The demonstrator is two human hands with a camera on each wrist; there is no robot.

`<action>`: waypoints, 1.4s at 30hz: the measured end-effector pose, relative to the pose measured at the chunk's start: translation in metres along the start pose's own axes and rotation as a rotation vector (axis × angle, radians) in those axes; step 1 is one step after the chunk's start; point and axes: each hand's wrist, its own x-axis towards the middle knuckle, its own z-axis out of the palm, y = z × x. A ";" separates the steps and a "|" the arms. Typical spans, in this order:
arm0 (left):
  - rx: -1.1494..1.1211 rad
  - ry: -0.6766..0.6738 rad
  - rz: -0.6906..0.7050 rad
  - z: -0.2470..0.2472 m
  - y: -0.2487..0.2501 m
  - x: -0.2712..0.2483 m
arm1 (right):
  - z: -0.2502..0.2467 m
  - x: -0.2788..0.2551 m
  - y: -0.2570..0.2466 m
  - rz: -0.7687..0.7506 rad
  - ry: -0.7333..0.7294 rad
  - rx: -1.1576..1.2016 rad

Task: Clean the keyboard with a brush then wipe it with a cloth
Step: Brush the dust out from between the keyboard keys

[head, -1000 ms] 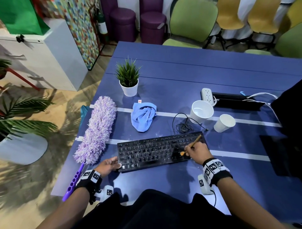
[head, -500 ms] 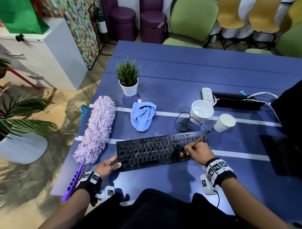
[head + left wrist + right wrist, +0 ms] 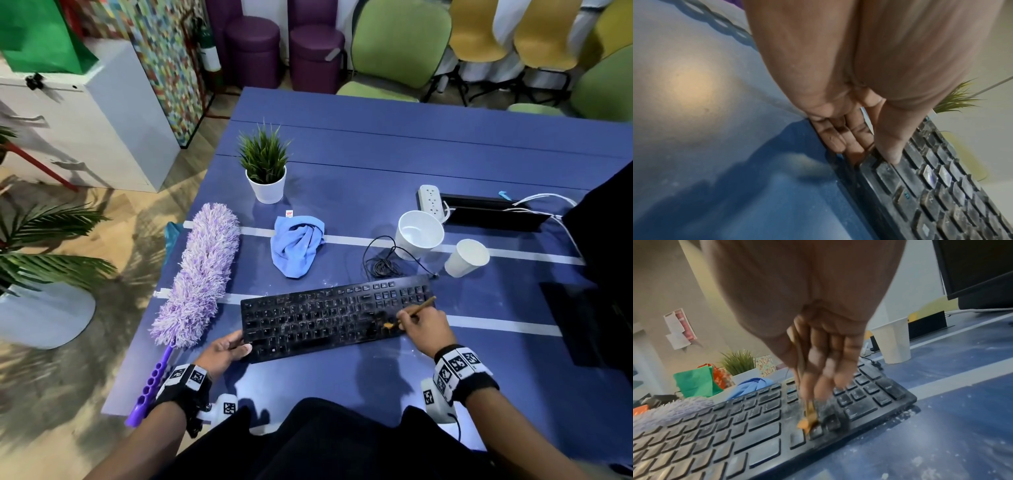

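Observation:
A dusty black keyboard (image 3: 329, 318) (image 3: 760, 426) (image 3: 931, 186) lies on the blue table in front of me. My right hand (image 3: 416, 323) (image 3: 818, 363) pinches a thin wooden brush (image 3: 416, 308). Its orange bristles (image 3: 806, 423) press on the keys near the arrow cluster. My left hand (image 3: 227, 347) (image 3: 869, 146) grips the keyboard's near left corner, thumb on top of the keys and fingers under the edge. A crumpled blue cloth (image 3: 296, 245) (image 3: 750, 387) lies on the table beyond the keyboard.
A purple fluffy duster (image 3: 195, 277) lies left of the keyboard. Two white paper cups (image 3: 418, 233) (image 3: 466, 257), a coiled black cable (image 3: 383, 263) and a white power strip (image 3: 432, 200) sit behind it. A potted plant (image 3: 265, 164) stands further back. A dark monitor (image 3: 603, 274) stands at right.
My right hand has swept the brush back and forth over the keyboard's right part. The keyboard shifted slightly left under my left hand's grip.

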 end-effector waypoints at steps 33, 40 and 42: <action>-0.111 -0.037 0.003 -0.004 -0.014 0.009 | -0.016 0.002 0.015 0.029 -0.070 -0.102; -0.090 -0.020 0.015 -0.006 -0.021 0.016 | -0.012 0.005 0.019 0.106 -0.016 -0.089; -0.095 -0.016 0.017 -0.006 -0.022 0.017 | -0.013 0.006 0.019 0.087 0.079 -0.092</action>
